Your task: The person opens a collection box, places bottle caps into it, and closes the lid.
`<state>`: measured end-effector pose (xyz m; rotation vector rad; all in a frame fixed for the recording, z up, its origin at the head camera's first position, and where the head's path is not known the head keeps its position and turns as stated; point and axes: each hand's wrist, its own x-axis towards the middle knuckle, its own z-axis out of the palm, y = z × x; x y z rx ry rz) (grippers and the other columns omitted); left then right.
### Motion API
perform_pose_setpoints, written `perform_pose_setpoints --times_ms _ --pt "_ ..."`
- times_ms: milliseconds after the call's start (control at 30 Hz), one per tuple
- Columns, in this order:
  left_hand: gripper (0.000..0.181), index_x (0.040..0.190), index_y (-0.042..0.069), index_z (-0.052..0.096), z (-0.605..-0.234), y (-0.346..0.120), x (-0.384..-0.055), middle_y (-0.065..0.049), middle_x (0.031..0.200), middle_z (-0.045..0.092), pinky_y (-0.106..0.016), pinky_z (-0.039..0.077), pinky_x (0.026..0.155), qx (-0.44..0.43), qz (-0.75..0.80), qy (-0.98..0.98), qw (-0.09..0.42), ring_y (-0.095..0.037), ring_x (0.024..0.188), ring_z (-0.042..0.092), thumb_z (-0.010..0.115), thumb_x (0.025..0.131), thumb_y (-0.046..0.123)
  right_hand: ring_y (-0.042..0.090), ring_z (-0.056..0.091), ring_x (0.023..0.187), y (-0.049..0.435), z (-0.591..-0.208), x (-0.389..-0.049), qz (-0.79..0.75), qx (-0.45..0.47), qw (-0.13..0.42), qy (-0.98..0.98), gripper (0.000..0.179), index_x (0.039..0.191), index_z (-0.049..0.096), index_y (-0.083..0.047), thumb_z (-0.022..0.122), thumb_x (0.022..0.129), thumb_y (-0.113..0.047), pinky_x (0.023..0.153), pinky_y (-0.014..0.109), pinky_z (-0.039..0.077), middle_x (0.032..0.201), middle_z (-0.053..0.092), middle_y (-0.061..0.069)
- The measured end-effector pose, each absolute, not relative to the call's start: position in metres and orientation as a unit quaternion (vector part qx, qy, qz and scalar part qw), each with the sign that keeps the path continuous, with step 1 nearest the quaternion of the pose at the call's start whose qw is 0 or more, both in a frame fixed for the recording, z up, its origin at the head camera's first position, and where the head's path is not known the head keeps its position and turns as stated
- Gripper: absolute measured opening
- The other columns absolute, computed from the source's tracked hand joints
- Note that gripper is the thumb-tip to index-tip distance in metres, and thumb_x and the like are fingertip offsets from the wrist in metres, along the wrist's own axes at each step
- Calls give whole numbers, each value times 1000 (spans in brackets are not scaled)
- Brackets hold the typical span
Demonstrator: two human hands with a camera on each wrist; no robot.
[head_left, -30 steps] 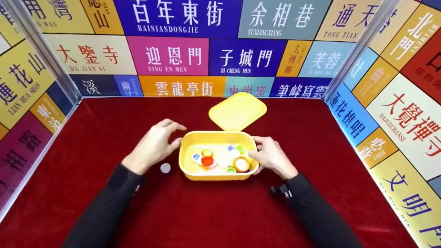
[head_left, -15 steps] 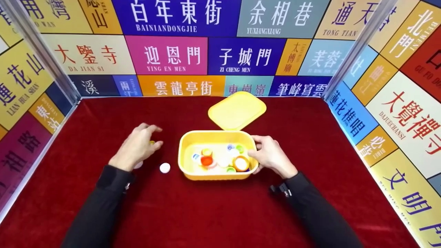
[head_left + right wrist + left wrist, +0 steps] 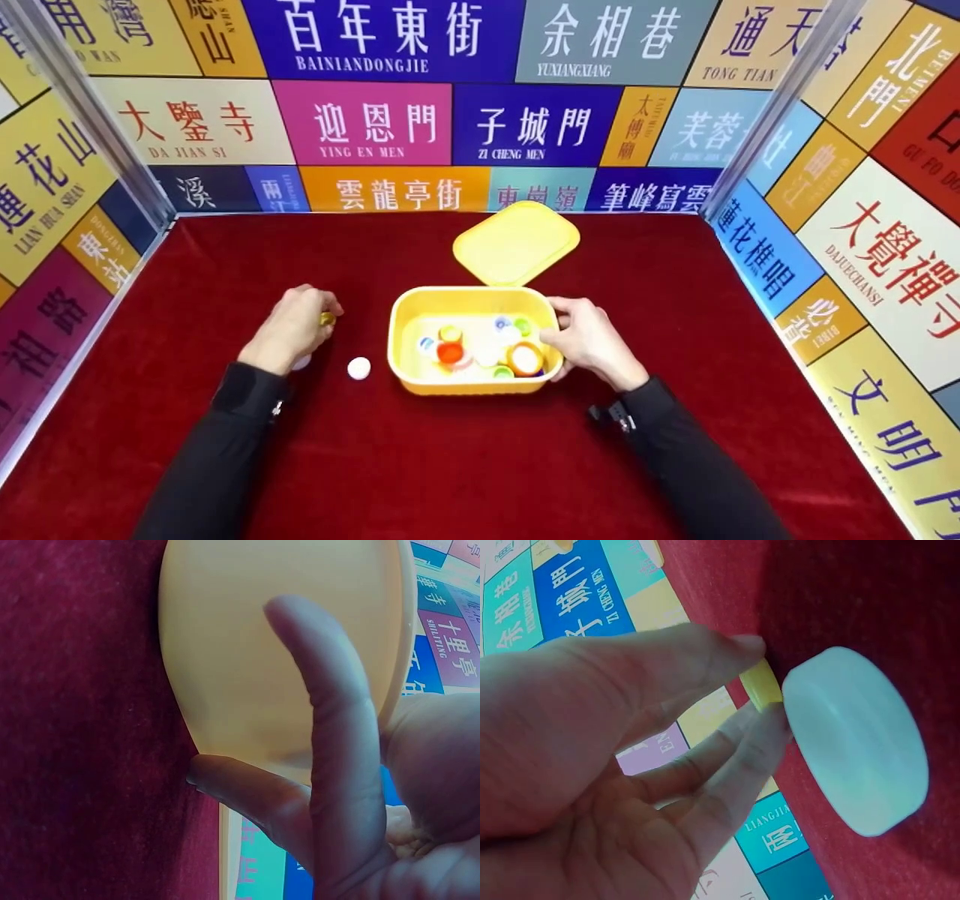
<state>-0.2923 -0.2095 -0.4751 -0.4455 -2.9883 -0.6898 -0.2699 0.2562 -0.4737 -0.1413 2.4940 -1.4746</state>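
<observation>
At the left of the red cloth, my left hand (image 3: 289, 328) pinches a small yellow bottle cap (image 3: 328, 318) between thumb and fingertips; its edge also shows in the left wrist view. Beside those fingertips, a thick white cap (image 3: 855, 742) looms large in that view. A yellow plastic box (image 3: 472, 387) stands uncovered in the middle, with several coloured caps inside, among them a red cap (image 3: 450, 352) and an orange-rimmed one. My right hand (image 3: 592, 337) grips the box's right end, thumb over the rim and fingers along the outer wall.
The yellow lid (image 3: 517, 244) lies flat behind the box. A white round cap (image 3: 358, 367) rests on the cloth left of the box, and another pale cap (image 3: 301, 362) is partly hidden by my left wrist. Printed panels (image 3: 364, 124) wall in the back and sides.
My left hand has moved from the box's left edge leftward to the yellow cap, and its fingers have closed on it. My right hand and the box have stayed in place.
</observation>
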Motion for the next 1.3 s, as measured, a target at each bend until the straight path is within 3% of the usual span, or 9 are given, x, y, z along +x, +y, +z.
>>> perform_pose_setpoints --times_ms 200,733,1000,1300 --pt "19 113 -5 86 -477 -210 -294 -28 114 83 -61 64 102 -158 -222 -961 47 -48 112 75 79 96 -6 34 87 73 256 -473 -270 -501 -44 119 856 65 164 66 -14 71 101 -2 57 53 70 125 86 22" --pt "19 118 -4 86 -471 -199 -290 -28 115 80 -61 65 101 -154 -242 -956 57 -45 107 74 82 99 -3 36 88 80 256 -473 -270 -507 -45 122 852 65 164 66 -12 72 101 -1 58 52 70 127 85 25" --pt "21 118 -3 86 -465 -179 -286 -26 111 77 -56 69 96 -176 -265 -941 119 -41 100 76 82 98 -6 35 88 81 257 -473 -270 -499 -46 119 857 65 165 65 -11 72 101 -2 57 52 70 130 85 25" --pt "24 122 0 86 -457 -157 -278 -23 112 75 -50 71 93 -202 -290 -924 143 -37 98 76 84 98 -3 31 88 81 256 -474 -272 -492 -37 125 861 67 167 63 -14 74 102 -4 58 50 70 133 84 23"
